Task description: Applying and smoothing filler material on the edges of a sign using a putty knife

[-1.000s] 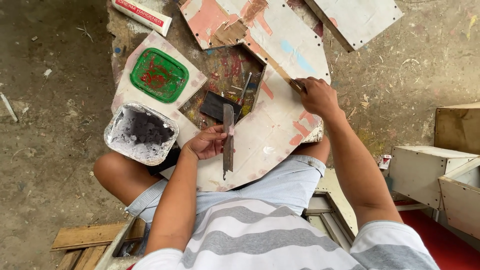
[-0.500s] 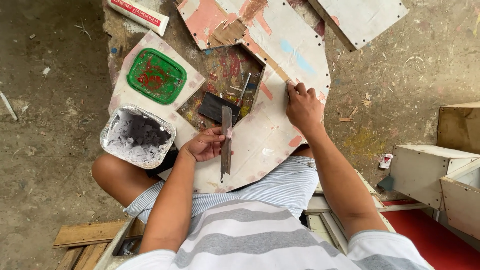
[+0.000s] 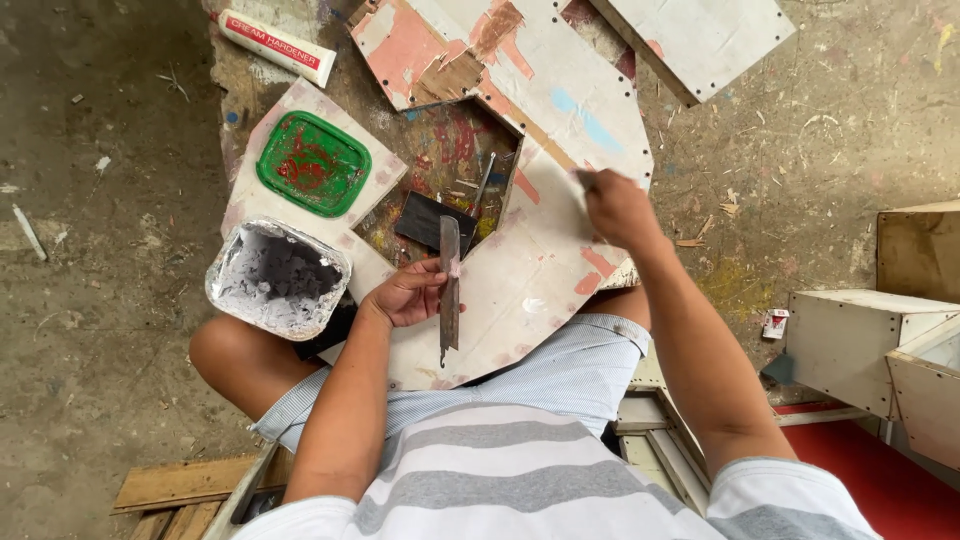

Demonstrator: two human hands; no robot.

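- My left hand (image 3: pixel 405 295) is curled around a long flat metal blade, a dark worn scraper (image 3: pixel 449 290), gripping it near the middle; the blade stands roughly upright in the view, its tip pointing down toward my lap.
- My right hand (image 3: pixel 618 205) is closed over the upper right part of the panel. It looks blurred, and something small and dark shows at the fingertips, but I cannot tell what it is.
- Both hands are over a large pale flat panel with patches of pink and blue paint (image 3: pixel 540 250), which lies across my knees and has an angular opening cut in it.
- Inside that opening I see a small black rectangular pad (image 3: pixel 428 220) and thin metal tools (image 3: pixel 484 182) lying on a paint-stained surface.
- Just left of my left hand sits a square foil-lined tub of dark grey paste (image 3: pixel 278 277).
- Above the tub, a green square plastic lid smeared with red (image 3: pixel 313 163) rests on a pale board (image 3: pixel 262 150).
- Further up left lies a white tube with a red band (image 3: pixel 277 47).
- At the right stand pale wooden boxes (image 3: pixel 870 340) on the dirty concrete floor (image 3: pixel 90 300).
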